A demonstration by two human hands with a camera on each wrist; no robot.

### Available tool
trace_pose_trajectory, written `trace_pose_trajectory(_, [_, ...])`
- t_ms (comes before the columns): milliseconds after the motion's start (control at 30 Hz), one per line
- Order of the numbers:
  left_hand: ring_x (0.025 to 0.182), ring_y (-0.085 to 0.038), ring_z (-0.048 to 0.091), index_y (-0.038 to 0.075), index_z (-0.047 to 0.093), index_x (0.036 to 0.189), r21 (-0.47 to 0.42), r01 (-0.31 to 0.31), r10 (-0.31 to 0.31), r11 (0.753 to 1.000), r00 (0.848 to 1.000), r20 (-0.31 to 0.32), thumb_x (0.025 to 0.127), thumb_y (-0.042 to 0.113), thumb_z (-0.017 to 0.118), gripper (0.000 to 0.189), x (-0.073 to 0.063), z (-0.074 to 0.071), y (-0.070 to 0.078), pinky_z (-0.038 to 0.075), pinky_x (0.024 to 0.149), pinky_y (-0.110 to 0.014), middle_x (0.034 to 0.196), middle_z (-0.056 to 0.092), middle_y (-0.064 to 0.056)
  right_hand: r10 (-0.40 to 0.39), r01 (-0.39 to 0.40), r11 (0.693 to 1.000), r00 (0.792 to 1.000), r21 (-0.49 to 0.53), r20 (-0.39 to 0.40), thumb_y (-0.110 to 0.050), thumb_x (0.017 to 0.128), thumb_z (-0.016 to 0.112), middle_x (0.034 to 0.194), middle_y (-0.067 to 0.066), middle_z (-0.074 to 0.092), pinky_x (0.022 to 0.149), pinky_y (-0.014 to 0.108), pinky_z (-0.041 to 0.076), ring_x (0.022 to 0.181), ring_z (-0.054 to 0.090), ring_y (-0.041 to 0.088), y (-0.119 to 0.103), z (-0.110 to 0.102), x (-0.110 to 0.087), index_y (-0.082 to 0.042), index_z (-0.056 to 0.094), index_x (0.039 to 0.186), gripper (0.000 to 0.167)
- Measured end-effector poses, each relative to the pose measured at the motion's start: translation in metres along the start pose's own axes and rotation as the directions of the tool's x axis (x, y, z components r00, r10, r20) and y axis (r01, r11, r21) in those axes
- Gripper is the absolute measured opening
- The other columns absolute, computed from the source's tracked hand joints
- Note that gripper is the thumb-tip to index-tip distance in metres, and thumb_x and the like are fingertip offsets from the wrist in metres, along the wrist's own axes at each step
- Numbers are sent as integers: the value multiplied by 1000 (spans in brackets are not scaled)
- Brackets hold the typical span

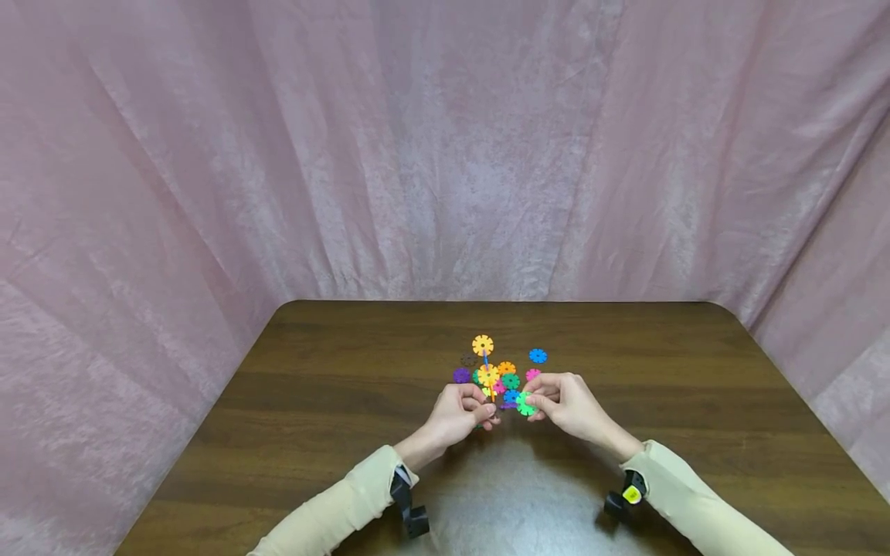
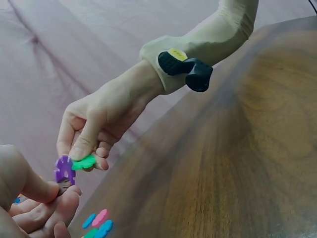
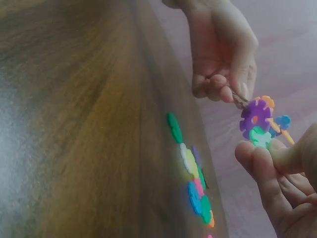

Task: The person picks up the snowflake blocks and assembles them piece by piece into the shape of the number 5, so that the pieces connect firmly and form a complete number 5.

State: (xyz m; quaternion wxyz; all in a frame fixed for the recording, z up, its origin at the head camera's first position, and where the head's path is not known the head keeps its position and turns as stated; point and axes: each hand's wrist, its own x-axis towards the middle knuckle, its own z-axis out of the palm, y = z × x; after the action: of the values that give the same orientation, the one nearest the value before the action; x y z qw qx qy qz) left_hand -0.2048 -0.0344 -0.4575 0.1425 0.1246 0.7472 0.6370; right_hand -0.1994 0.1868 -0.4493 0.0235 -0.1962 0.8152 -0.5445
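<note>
My left hand (image 1: 455,415) pinches a brown notched disc (image 3: 239,99) between thumb and fingers. That disc belongs to a joined piece with a purple disc (image 3: 253,118), light orange discs (image 1: 483,344) and a blue disc (image 3: 283,122). My right hand (image 1: 573,407) pinches a bright green notched disc (image 1: 525,404) between thumb and fingertips. In the left wrist view, the green disc's edge is right at the purple disc's rim, with the purple one standing upright between the two hands. The fingers partly cover both held discs.
Loose notched discs lie on the brown wooden table (image 1: 348,432) beyond and under the hands, among them a blue one (image 1: 538,356), a purple one (image 1: 462,375), an orange one (image 1: 507,367) and a dark green one (image 1: 511,381). A pink curtain (image 1: 445,154) hangs behind the table.
</note>
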Motion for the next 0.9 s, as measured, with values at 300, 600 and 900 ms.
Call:
trace_pose_trajectory(300, [66, -24, 71, -2, 57, 81, 7, 0, 0, 1000, 999, -37, 88, 0, 65, 11, -7, 3, 0, 54, 62, -27, 77, 72, -23, -37, 37, 999, 999, -26, -12, 0, 89, 65, 83, 19, 72, 60, 40, 58, 63, 71, 22, -2, 5, -1, 7, 67, 95, 9])
trace_pose_trajectory(600, [62, -20, 69, -3, 58, 81, 9, 5, -4, 1000, 998, -64, 87, 0, 66, 11, -8, 5, -2, 52, 58, -25, 76, 71, -23, -52, 52, 998, 999, -48, -1, 1, 90, 63, 82, 17, 71, 58, 36, 58, 61, 70, 24, 2, 11, -2, 5, 67, 93, 6])
trace_pose_trajectory(900, [61, -20, 69, -2, 58, 80, 24, 13, -12, 1000, 999, -42, 88, 0, 65, 10, -3, 3, -7, 52, 59, -24, 74, 72, -21, -34, 34, 999, 999, -16, -1, 1, 89, 64, 82, 19, 71, 59, 32, 58, 61, 70, 23, 5, 14, -4, 5, 67, 91, 5])
